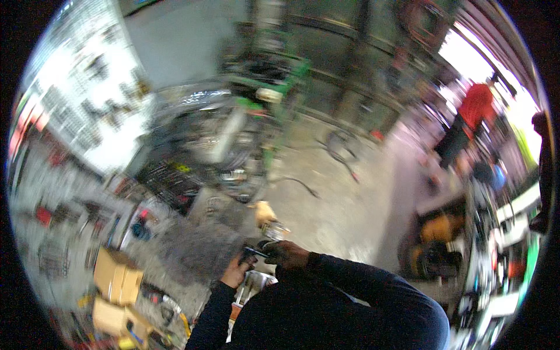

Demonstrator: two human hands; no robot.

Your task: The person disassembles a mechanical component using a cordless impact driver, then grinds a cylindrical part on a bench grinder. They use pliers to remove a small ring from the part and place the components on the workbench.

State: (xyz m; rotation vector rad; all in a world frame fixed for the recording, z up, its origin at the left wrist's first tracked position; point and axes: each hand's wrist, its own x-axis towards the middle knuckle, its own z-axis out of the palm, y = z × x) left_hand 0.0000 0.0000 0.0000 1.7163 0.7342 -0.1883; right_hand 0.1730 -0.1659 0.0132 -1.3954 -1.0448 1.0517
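Note:
Close in front of my body, both hands meet at a short dark rod-like metal piece (255, 252) with a bright shine along it. My left hand (234, 271) has its fingers closed around the near left end. From the right comes my right hand (289, 255), its dark, bent fingers closed at the other end. Blur hides the exact kind of the piece. Just beyond the hands lie a shiny metal part (275, 230) and a tan object (264, 213). Under the left hand, a pale box-like thing (252, 286) shows partly.
Cardboard boxes (116, 277) stand at the lower left beside a cluttered bench (76, 233). Ahead, a green frame (286, 87) rises behind a pile of dark parts. A cable (300, 184) lies across the concrete floor. A person in red (475, 108) is at the far right.

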